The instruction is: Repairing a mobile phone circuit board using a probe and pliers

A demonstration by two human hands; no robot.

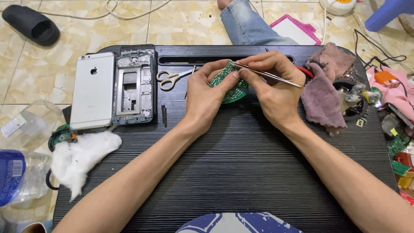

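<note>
Left hand (206, 96) is pinching a green circuit board (227, 82), holding it just above the black surface (241, 164). Right hand (271, 86) grips metal tweezers (269, 75), tips on the board's top edge. Scissors (170, 78) lie just left, then a phone frame (133, 86) and silver phone (93, 90); a mauve cloth (323, 97) sits to the right.

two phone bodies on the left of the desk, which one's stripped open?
The darker phone frame, on the right of the pair: its bare metal inside shows. The silver phone beside it lies back up, closed.
</note>
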